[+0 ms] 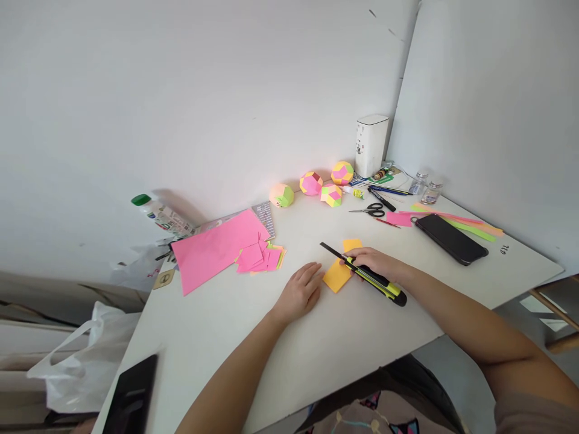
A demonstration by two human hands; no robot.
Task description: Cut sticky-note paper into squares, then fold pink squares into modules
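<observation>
My right hand [373, 264] is closed around a black and yellow-green box cutter [384, 286]. Its long dark blade is extended and points up and left. Under the knife lies folded orange paper [337, 277], partly covered by the knife and my right fingers. Just left of that paper, my left hand [299, 292] rests on the table, its fingers loosely bent and slightly apart, with nothing visible in them. A stack of small pink paper pieces [260, 256], with green and orange edges showing, sits further left beside a large pink sheet [217, 250].
Several multicoloured paper balls [311, 183] line the wall. Black scissors [375, 210], a glue stick [355, 192], a black phone [450, 238] and glass jars [432, 191] occupy the right side. A white bin [371, 144] stands at the back; a green-capped bottle [165, 216] leans at left.
</observation>
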